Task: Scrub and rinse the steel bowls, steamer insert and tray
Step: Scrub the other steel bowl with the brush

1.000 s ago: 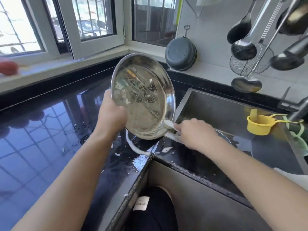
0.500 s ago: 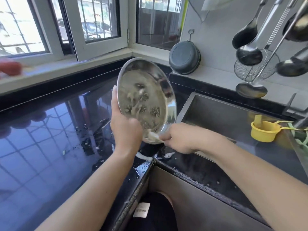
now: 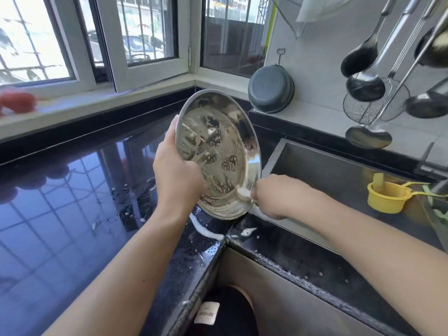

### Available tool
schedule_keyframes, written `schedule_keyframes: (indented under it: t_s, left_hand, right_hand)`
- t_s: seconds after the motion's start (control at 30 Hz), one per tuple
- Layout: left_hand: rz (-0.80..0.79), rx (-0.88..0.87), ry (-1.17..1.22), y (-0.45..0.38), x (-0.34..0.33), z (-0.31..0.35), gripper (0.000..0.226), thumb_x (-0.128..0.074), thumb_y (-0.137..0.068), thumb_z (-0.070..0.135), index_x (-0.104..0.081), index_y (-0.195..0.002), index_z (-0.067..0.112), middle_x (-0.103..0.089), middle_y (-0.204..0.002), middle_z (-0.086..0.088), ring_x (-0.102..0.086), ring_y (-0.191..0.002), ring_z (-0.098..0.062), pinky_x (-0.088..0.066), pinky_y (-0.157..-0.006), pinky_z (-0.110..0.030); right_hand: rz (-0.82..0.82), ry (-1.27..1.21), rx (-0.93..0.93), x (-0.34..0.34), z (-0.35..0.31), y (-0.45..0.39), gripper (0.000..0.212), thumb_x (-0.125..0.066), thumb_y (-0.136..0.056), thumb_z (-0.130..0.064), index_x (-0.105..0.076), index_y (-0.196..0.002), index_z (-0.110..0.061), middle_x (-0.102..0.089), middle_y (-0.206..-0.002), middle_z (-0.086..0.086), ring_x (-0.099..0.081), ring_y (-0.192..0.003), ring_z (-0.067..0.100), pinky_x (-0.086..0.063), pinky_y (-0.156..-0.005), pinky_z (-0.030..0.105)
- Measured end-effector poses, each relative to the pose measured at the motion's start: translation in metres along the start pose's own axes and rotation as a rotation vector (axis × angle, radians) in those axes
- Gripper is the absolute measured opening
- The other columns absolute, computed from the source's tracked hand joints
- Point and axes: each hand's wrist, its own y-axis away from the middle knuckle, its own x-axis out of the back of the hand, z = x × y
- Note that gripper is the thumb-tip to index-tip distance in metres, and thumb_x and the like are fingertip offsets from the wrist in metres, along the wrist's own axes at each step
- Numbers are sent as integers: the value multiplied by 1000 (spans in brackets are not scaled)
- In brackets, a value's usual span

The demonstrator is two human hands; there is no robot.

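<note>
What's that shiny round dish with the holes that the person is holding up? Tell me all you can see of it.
The steamer insert is a round, shallow dish of shiny steel with clusters of small holes in its base. Whitish soapy film streaks the inside. It is tilted nearly on edge above the wet black counter, beside the sink. The left hand grips its left rim; the right hand presses a pale scrubber against its lower rim.

Left hand (image 3: pixel 178 170) gripping; right hand (image 3: pixel 272 196) pinching

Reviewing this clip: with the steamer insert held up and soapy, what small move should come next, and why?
Probably drag the scrubber up across the insert's face. The left hand holds the steamer insert tilted by its rim, the right hand pinches the scrubber at the lower edge, and suds streak only part of the perforated surface.
</note>
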Motion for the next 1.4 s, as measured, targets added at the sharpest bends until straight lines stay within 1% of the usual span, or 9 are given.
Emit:
schedule_keyframes:
  t_s: [0.17,0.3,0.47,0.63,0.73,0.9,1.13,1.3,1.4]
  left_hand:
    - [16,-15,-43,2,2,0,109,-34,-68,-20,-43,-150,52,-61,-133,10,-61,-119,-24,-62,-89,-50]
    - [-40,-26,-80,-1,3,4,108,-35,-72,-21,-39,-153,49,-59,-136,8,-57,-124,-18,-59,-92,-34]
    - [23,33,103,-2,-7,-8,87,-50,-86,-7,-34,-156,42,-54,-130,14,-60,-114,-5,-60,-86,-27]
    - [102,208,303,41,-37,-33,86,-50,-90,-9,-21,-158,34,-53,-139,4,-58,-121,-10,-56,-86,-17]
    - [34,153,231,56,-47,-35,102,-49,-81,-9,-12,-157,47,-51,-140,11,-52,-130,-15,-50,-110,-44]
    - [99,36,194,27,-27,-25,99,-37,-80,-26,-30,-161,30,-48,-153,5,-45,-142,-9,-46,-115,-41]
    - [16,-1,97,16,-9,-13,111,-36,-74,-23,-34,-154,53,-56,-144,17,-57,-131,-28,-51,-104,-64]
    - [5,19,29,11,-13,-13,112,-37,-73,-20,-28,-154,57,-56,-138,11,-56,-129,-21,-53,-104,-54]
    - [12,-6,33,9,-10,-15,111,-37,-75,-19,-29,-153,59,-56,-140,13,-58,-127,-26,-53,-101,-62]
  right_hand:
    - [-170,6,122,15,7,-2,41,-49,-100,-12,-62,-137,-23,-65,-131,6,-63,-112,30,-53,-94,38]
    - [95,-37,-161,14,17,-9,44,-49,-89,-5,-64,-129,-20,-63,-111,11,-55,-83,31,-51,-75,37]
    - [28,-67,-41,-6,-5,0,22,-46,-88,-4,-58,-103,-13,-50,-83,5,-52,-77,29,-48,-69,36]
    - [24,-136,-8,-12,-4,-3,27,-45,-97,-10,-64,-117,-12,-46,-79,2,-55,-83,28,-45,-69,32]
    - [5,-187,10,-15,-3,4,28,-42,-101,-13,-66,-115,-16,-55,-91,4,-58,-93,29,-50,-75,33]
    - [-18,-478,144,-18,-3,21,35,-47,-106,-31,-59,-139,-37,-64,-133,1,-63,-110,23,-52,-95,34]
    - [58,-107,-48,-10,16,-4,46,-48,-97,-14,-57,-137,-35,-61,-107,7,-59,-88,28,-50,-73,36]
    - [-8,-54,-21,-1,17,-20,53,-46,-88,1,-61,-134,-21,-62,-100,7,-60,-81,25,-49,-66,33]
    - [-131,-63,84,9,5,-18,45,-45,-98,-3,-63,-136,-18,-66,-122,5,-64,-101,29,-56,-88,38]
